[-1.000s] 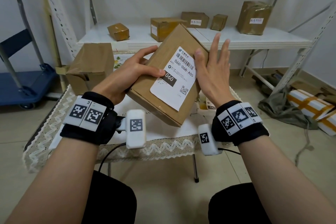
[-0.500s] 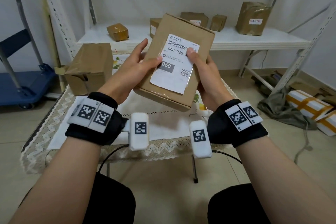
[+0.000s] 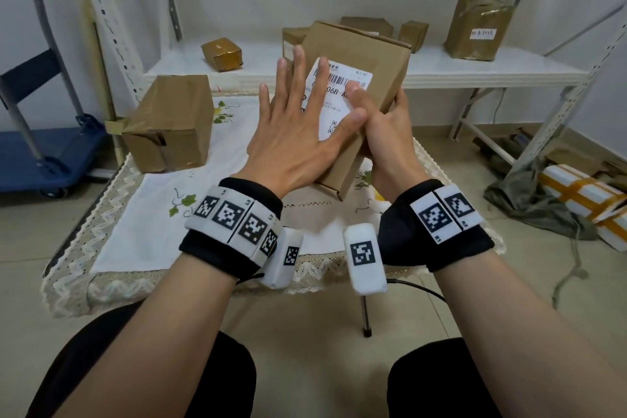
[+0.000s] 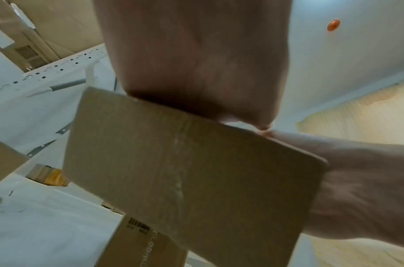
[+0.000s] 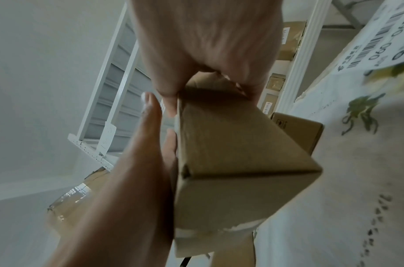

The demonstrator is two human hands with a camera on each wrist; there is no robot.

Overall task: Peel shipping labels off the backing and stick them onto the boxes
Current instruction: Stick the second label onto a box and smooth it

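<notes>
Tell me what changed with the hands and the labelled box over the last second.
The left hand let go of the box's left side and now lies flat, fingers spread, on the shipping label. The right hand, flat and open a second ago, now grips the box at its right edge, thumb on the label. The box was raised and tipped more upright. The label stays stuck on it.
</notes>
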